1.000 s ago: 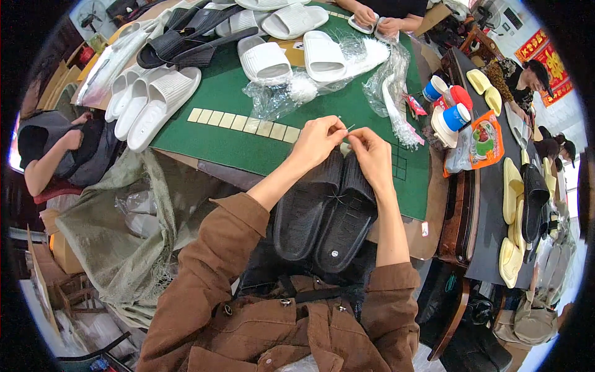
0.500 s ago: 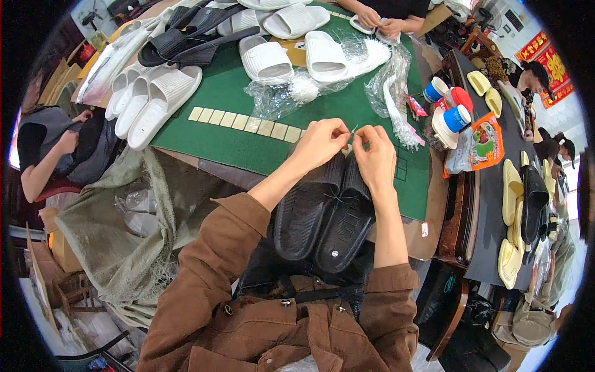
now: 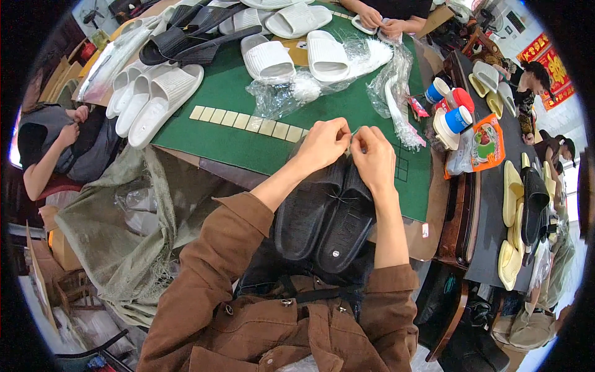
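Left hand (image 3: 323,144) and right hand (image 3: 372,154) pinch a thin thread (image 3: 353,132) above paired black slippers (image 3: 325,217); keeping it taut likely aids control.

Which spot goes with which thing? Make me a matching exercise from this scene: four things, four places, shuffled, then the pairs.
Things:
1. black slippers
2. tan tiles
3. white slippers
4. capped jars

Places:
A. right edge of the green mat
B. left edge of the mat
C. under both hands, near the lap
D. a row across the mat

Pairs: 1-C, 2-D, 3-B, 4-A
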Available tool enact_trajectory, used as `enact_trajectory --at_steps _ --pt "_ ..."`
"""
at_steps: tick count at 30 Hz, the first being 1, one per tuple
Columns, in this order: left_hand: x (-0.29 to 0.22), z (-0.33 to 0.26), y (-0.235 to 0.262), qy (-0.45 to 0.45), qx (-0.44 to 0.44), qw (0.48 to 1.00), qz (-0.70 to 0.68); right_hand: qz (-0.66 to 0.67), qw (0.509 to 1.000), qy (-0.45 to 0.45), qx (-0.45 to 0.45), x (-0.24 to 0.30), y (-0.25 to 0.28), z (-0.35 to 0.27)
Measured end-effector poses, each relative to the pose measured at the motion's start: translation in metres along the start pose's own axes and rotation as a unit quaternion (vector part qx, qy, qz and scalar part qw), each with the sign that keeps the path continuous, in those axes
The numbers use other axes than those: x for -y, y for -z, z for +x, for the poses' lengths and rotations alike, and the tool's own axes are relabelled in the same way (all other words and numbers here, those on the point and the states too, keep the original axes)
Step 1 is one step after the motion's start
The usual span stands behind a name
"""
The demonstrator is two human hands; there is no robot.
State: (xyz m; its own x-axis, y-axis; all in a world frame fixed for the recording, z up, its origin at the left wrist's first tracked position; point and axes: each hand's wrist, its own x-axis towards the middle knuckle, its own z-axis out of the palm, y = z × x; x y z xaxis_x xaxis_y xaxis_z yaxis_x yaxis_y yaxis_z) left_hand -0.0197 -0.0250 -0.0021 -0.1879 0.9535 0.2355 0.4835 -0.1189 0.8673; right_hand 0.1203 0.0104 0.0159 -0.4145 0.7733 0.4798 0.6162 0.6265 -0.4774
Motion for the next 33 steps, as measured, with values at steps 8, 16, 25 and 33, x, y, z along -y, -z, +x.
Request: enact_trajectory --at_steps 8,16,25,33 --pt "0.001 0.0 0.0 0.0 0.012 1.0 0.012 0.039 0.999 0.024 0.011 -0.001 -0.001 0.0" --pt "-0.001 0.0 -0.002 -0.005 0.015 0.999 0.033 0.027 0.999 -0.035 0.002 -0.006 -0.003 0.001" --pt "0.003 0.001 0.0 0.01 -0.005 0.998 -0.059 0.07 0.997 -0.033 0.024 -0.002 -0.001 0.001" --pt "0.006 0.0 -0.001 0.012 0.033 0.998 -0.047 0.143 0.989 -0.037 -0.015 -0.012 -0.002 0.003"
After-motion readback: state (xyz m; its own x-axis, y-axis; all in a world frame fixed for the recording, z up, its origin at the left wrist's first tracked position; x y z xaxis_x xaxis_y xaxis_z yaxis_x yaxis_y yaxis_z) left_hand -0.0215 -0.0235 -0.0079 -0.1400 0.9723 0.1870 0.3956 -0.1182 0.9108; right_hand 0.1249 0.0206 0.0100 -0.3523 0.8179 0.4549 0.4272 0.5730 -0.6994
